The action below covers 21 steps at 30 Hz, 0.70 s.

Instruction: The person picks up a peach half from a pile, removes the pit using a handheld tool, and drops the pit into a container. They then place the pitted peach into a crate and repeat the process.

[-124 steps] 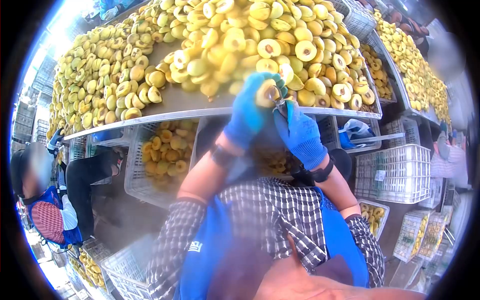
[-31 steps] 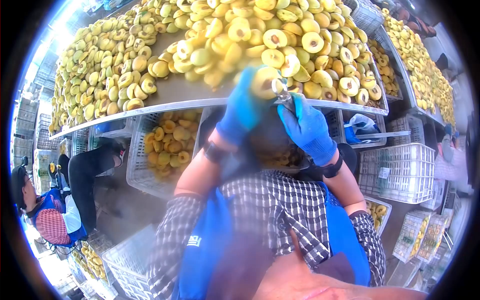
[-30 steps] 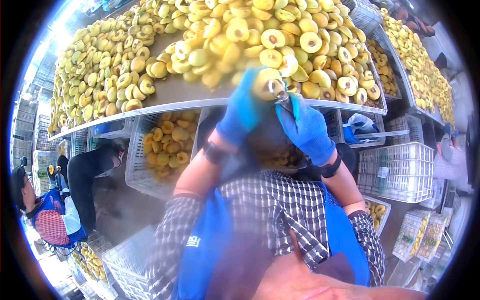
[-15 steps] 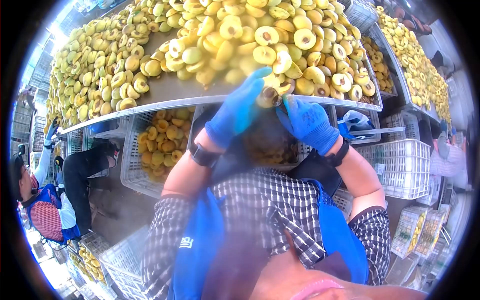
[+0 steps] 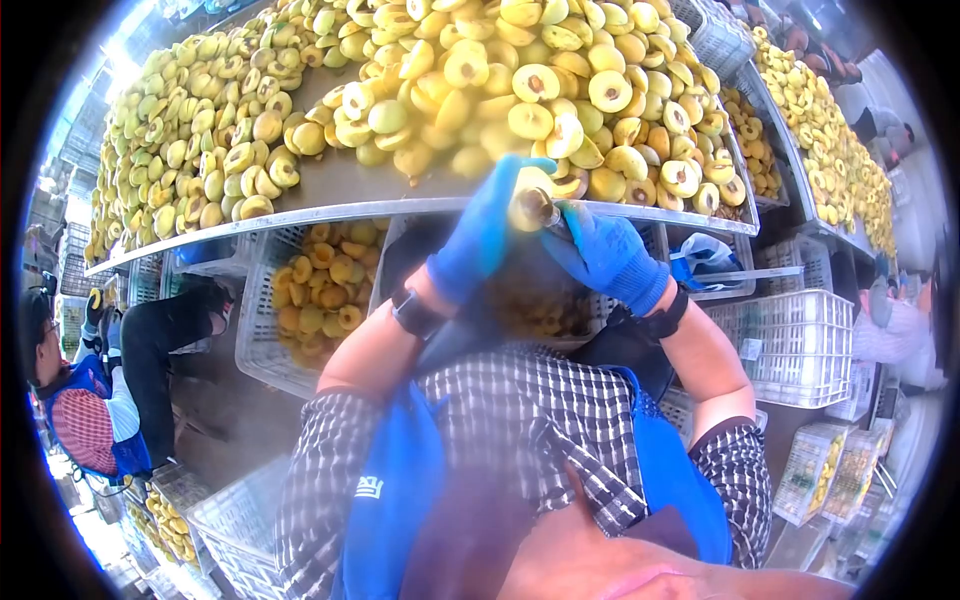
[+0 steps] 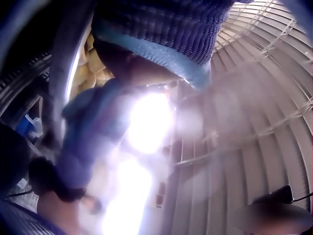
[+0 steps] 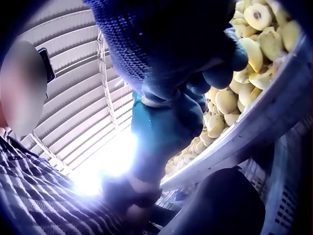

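Note:
In the head view my gloved left hand (image 5: 478,240) holds a yellow peach half (image 5: 526,208), its cut face turned toward my right hand. Brown shows at the middle of that face. My gloved right hand (image 5: 615,258) grips a small metal scoop-like tool (image 5: 556,226), its tip at the peach's brown centre. Both hands meet just over the near edge of a metal-rimmed table (image 5: 350,207) heaped with peach halves (image 5: 610,92). In the left wrist view glare covers much of the work; in the right wrist view the right glove (image 7: 161,44) hides the fruit.
Below the table edge stands a white crate (image 5: 255,340) with peach halves in it. More white crates (image 5: 785,345) are stacked at right. Another person (image 5: 90,420) sits at far left. A second heaped table (image 5: 835,160) runs along the right.
Half a second ago my left fingers were stretched out beyond the fruit; now they sit closer round it. Both hands stay together at the table edge. The person at left has lowered an arm from the table.

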Tool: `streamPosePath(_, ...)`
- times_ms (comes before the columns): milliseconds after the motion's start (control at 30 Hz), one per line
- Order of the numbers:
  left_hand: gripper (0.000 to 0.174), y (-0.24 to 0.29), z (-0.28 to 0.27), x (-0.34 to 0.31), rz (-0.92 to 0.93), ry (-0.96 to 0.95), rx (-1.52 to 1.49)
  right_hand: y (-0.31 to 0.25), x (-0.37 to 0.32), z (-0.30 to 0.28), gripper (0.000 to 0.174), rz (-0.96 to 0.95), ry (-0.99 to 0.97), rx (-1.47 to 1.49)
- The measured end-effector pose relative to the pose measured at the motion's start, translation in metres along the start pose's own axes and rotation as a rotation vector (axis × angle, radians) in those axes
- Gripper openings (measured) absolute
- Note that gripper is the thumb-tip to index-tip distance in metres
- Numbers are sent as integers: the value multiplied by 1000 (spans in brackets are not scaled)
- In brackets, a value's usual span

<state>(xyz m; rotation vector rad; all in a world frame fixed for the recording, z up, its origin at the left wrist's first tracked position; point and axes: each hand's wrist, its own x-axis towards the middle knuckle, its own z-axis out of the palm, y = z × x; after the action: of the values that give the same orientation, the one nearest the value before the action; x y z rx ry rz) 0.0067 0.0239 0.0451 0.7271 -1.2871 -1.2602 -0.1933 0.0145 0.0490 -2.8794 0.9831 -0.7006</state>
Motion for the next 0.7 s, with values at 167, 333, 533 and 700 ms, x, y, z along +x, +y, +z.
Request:
streamPosePath(167, 55, -9, 4, 2, -103, 85, -263, -2, 6, -9, 19, -16, -81, -32)
streamPosePath(333, 54, -10, 1, -3, -121, 74, -157, 10, 4, -6, 20, -1, -170, 42)
streamPosePath(533, 42, -39, -22, 1, 3, -30, 285, 20, -10, 7, 29, 10, -201, 67)
streamPosePath(700, 31, -31, -27, 21, 5, -16, 227, 9, -5, 9, 29, 338, -185, 587)
